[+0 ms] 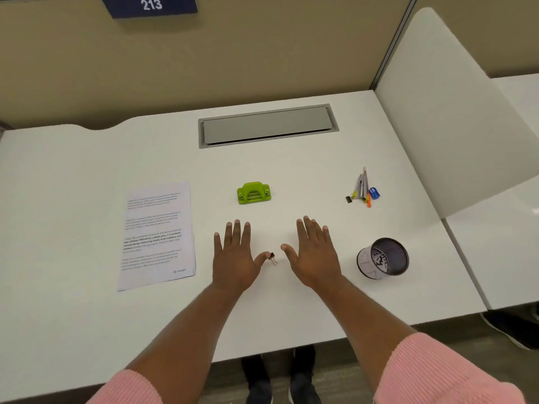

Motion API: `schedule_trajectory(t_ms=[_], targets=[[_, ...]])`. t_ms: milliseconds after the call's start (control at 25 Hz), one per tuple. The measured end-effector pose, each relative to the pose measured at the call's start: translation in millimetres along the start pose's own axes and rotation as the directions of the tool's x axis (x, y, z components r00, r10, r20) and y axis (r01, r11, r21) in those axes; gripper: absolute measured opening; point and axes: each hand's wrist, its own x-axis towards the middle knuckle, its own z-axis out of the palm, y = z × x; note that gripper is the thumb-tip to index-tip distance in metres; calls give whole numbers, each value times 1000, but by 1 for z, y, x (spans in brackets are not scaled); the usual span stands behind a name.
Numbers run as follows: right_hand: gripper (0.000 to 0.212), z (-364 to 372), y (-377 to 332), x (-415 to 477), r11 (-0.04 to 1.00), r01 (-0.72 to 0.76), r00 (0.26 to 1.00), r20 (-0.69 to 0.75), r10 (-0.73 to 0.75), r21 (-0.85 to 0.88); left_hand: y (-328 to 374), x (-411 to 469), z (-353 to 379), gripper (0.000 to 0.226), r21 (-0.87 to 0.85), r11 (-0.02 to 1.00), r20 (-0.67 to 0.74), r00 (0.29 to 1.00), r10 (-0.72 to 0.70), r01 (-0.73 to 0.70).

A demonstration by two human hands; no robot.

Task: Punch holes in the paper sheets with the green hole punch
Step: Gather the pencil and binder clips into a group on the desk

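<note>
Hands — left hand (233,258) and right hand (313,255) — lie flat, grip spread, holding nothing on the counter (87,316); best gather paper sheets (157,234) squarely before feeding the green hole punch (253,193).

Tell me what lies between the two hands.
A small binder clip, by the left hand; the rest is bare desk up to the right hand. Head view.

Green hole punch (253,193) sits upright, well right of the flat printed paper sheets (157,236).
</note>
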Motion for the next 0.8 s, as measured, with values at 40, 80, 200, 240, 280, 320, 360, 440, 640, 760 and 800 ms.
schedule_trajectory(t_ms=[40,80,200,240,280,320,360,440,640,760,800], targets=[[77,7,-6,-1,1000,12,1000,17,-12,-1,-8,-4,4,93,4,1000,8,1000,-8,8],[77,14,-12,-1,1000,22,999,33,-22,-1,-14,-7,7,94,8,1000,15,1000,-13,13],[72,31,-25,-1,999,37,997,73,-38,18,-26,-12,16,95,6,1000,38,999,-13,13],[67,35,-28,-2,999,42,996,75,-44,22,-27,-12,19,94,-1,1000,42,999,-8,8],[62,39,-30,-2,998,54,996,73,-56,19,-27,-11,22,93,-8,1000,45,999,0,0],[56,43,-31,-3,997,69,995,69,-71,18,-27,-11,24,92,-11,1000,49,999,12,-11],[51,47,-32,-3,996,82,994,68,-83,23,-26,-10,28,90,-11,1000,54,998,24,-24],[44,52,-32,-5,994,95,993,69,-98,49,-24,-9,33,88,-19,999,66,997,44,-43],[24,56,-36,0,991,122,989,82,-127,61,-19,-6,40,79,-32,995,114,989,96,-93],[18,51,-39,7,993,61,991,116,-73,103,-14,-4,42,72,-52,990,112,984,139,-134],[17,48,-38,9,992,18,992,118,-33,127,-10,-1,42,71,-62,987,104,983,151,-145]])
